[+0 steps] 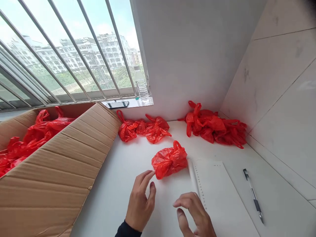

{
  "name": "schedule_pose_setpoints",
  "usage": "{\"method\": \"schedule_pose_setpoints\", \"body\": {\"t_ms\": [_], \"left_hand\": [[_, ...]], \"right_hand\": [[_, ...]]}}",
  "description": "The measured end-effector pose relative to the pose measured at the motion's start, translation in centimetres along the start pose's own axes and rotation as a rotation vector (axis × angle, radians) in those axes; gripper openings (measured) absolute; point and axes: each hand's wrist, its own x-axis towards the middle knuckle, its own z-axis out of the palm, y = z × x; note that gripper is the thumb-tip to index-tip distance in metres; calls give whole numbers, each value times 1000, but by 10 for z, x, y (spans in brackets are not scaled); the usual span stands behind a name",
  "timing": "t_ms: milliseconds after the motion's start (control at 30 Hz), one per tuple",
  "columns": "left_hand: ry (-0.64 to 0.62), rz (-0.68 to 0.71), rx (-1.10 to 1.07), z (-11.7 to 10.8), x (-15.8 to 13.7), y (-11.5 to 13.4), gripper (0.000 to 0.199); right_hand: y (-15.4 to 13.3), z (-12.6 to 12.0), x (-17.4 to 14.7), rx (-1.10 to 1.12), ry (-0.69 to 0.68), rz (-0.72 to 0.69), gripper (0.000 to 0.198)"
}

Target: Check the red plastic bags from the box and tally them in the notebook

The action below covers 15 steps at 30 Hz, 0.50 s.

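Observation:
A knotted red plastic bag [169, 161] sits on the white table in front of me, its contents hidden. My left hand [142, 199] is just short of it on the near left, fingers apart, with the fingertips at or very near the bag's edge; I cannot tell whether they touch. Lower right, my right hand [194, 214] hovers over the table by a spiral notepad [219, 191], thumb and fingers curved apart and nothing between them.
On the left stands a cardboard box [66, 158] full of red bags [44, 128]. More tied bags [143, 128] and a red heap [212, 126] lie along the wall. A pen [253, 196] rests right of the notepad. The sill holds a phone [118, 104] and a bottle [141, 85].

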Motion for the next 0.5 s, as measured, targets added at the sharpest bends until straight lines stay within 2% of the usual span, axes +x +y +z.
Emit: {"method": "schedule_pose_setpoints", "body": {"t_ms": [133,233,333,433,500], "left_hand": [[-42,3,-85,27,20,2,57],[-73,-9,-116,34,28,0,40],[-106,-30,-149,21,18,2,19],[-147,-59,-179,-4,-5,7,13],[-177,-83,-197,-20,-21,8,12]], "right_hand": [[5,-14,45,-153,-167,-8,36],[17,-15,68,-233,-197,-19,43],[26,-12,71,-270,-228,-24,48],[25,-10,60,-305,-282,-20,51],[20,-9,52,-325,-323,-3,47]]}}
